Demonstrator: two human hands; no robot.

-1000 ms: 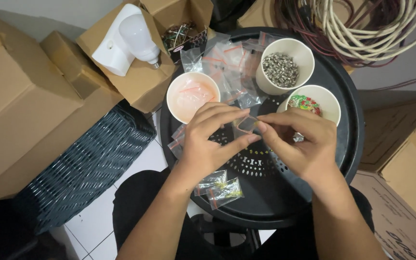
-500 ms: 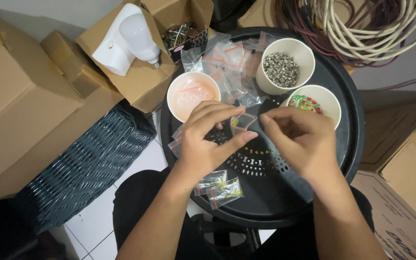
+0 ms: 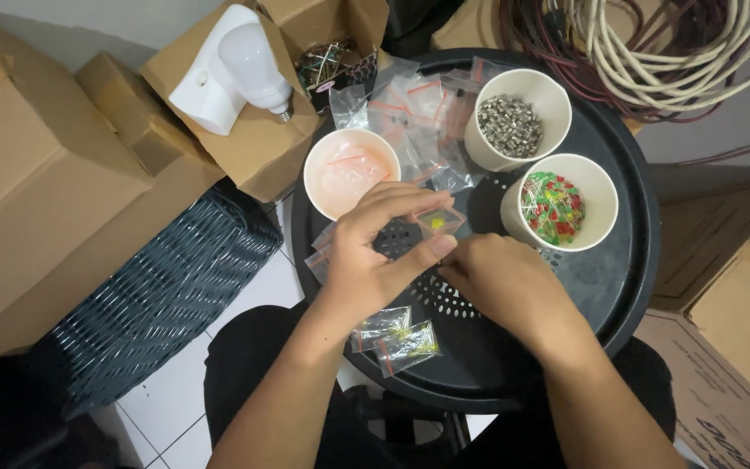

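Left hand pinches small clear bag, held at tray centre | right hand has dropped to bag's 5 o'clock, curled, grip unclear | yellow piece now inside: filling under way

1. A round black tray carries everything.
2. Cup of metal parts at 12 o'clock.
3. Cup of LEDs at 2 o'clock.
4. Pink-lined cup at 10 o'clock.
5. Empty bags at 11 o'clock.
6. Filled bags at 7 o'clock.
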